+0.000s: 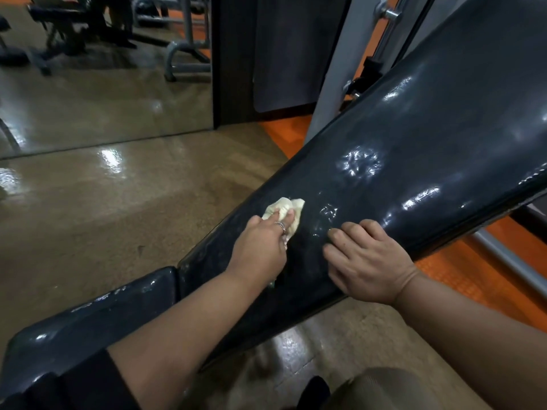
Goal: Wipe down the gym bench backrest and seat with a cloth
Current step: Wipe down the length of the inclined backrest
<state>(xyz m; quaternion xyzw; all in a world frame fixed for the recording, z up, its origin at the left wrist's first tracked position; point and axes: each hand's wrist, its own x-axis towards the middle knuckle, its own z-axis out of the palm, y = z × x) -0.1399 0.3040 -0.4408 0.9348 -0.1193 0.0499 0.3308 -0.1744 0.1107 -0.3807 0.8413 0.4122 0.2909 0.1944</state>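
A dark, shiny padded backrest (414, 161) slants up from lower left to upper right. Below it, across a narrow gap, lies the dark seat pad (97, 318). My left hand (260, 250), with a ring on one finger, presses a crumpled pale yellow cloth (285, 211) against the lower part of the backrest near its left edge. My right hand (367, 261) rests flat on the backrest just right of the left hand, fingers spread, holding nothing. Part of the cloth is hidden under my left fingers.
A glossy tan floor (118, 217) spreads to the left. A wall mirror (103, 69) reflects other gym machines. Orange flooring (461, 273) and a grey metal frame (328, 84) lie behind and under the bench. My knee (381, 389) shows at the bottom.
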